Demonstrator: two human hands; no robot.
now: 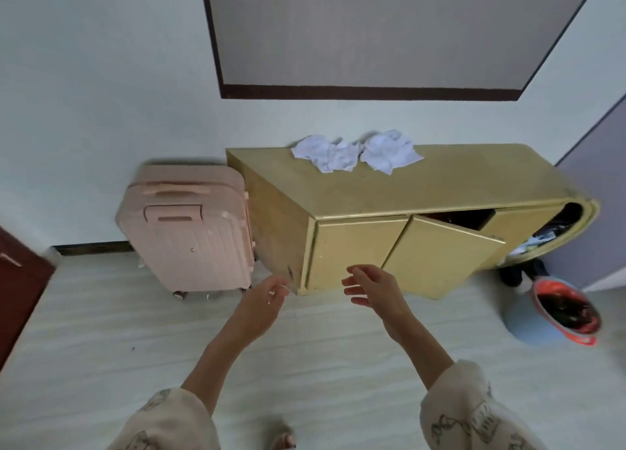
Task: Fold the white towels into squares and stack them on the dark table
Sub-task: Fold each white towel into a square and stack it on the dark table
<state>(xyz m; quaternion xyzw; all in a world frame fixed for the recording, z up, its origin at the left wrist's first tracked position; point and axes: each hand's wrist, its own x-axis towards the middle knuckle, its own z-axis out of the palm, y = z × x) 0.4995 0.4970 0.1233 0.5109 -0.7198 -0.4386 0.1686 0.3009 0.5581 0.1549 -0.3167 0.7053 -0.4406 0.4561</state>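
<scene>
Two crumpled white towels lie side by side at the back of a yellow cabinet's top [440, 182], against the wall: a left towel [325, 153] and a right towel [389, 151]. Both my hands are held out in the air in front of the cabinet, well short of the towels. My left hand [261, 300] has relaxed, slightly curled fingers and holds nothing. My right hand [372, 288] is spread, fingers pointing left, also empty. No dark table is in view.
A pink suitcase [189, 232] stands left of the cabinet. One cabinet door [437, 256] hangs ajar, tilted outward. A bin lined with a red bag [562, 309] sits on the floor at right. A dark red door edge [17, 280] is at far left.
</scene>
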